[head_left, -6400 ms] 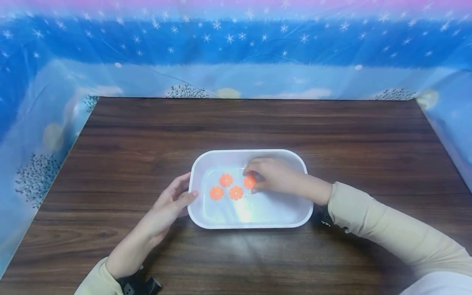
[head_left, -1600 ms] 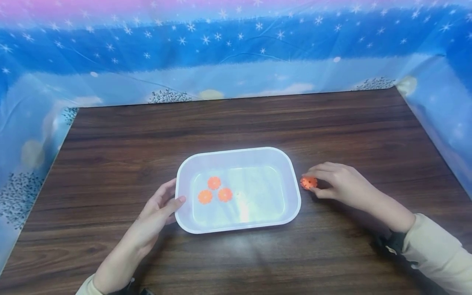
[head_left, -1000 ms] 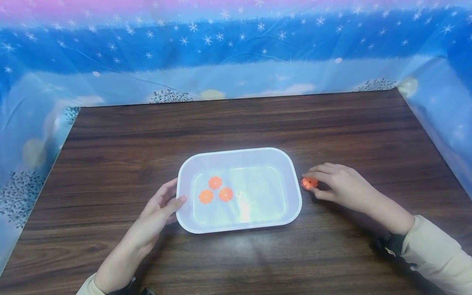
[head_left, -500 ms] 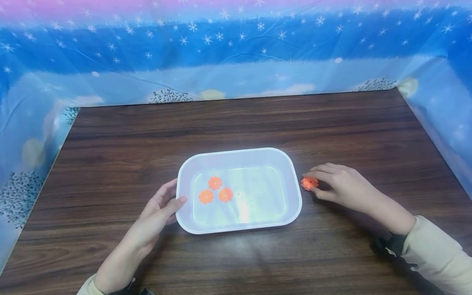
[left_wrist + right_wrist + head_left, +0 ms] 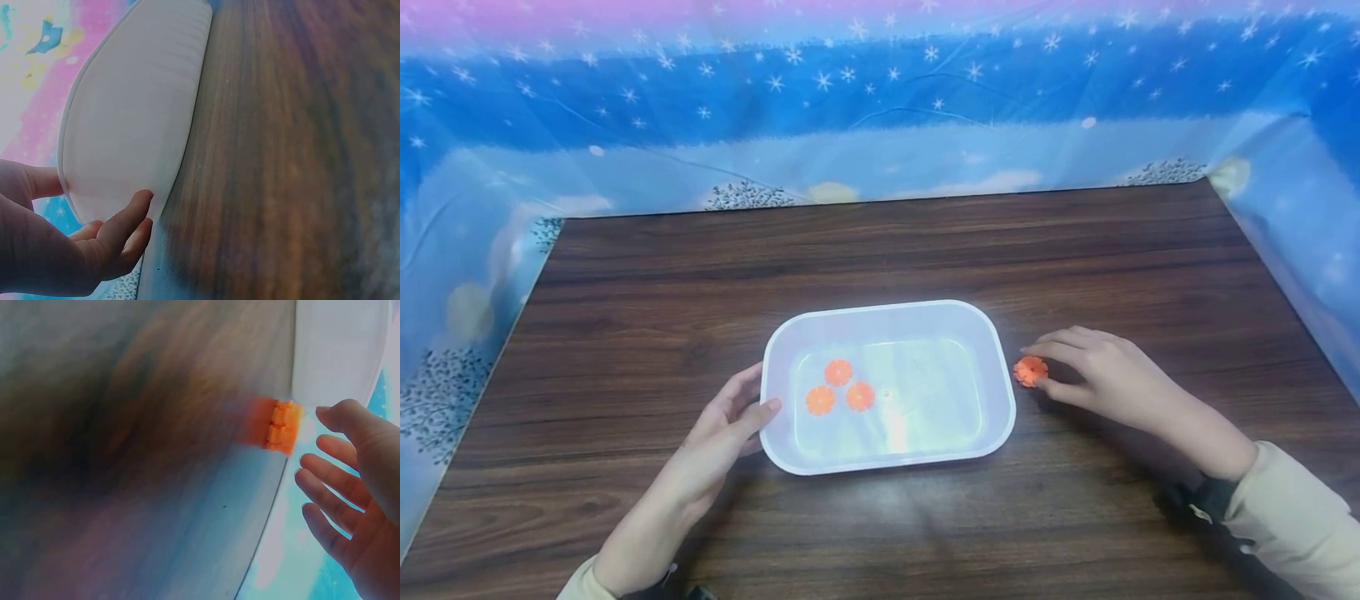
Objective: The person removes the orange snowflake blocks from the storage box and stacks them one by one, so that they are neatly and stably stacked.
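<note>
A white plastic tub (image 5: 932, 392) sits on the table in the head view. My left hand (image 5: 718, 437) grips its left end, thumb over the rim and fingers against the outer wall. Three orange notched discs (image 5: 838, 372) lie flat inside, towards the left. Just outside the tub's right end, a short stack of orange notched discs (image 5: 1030, 372) stands on the table. My right hand (image 5: 1108, 375) is beside that stack with thumb and fingers spread. In the right wrist view, a gap shows between the fingertips and the layered stack (image 5: 284, 427).
The dark wood-grain table (image 5: 880, 258) reaches back to a blue and pink snowflake cloth (image 5: 880, 100), which also hangs along both sides. Dark wrist devices (image 5: 1213, 497) show at the sleeves.
Earlier my right hand took an orange disc from the tub to the stack on the right. Since half a second ago its fingers have loosened and drawn slightly back. The left hand keeps its grip.
</note>
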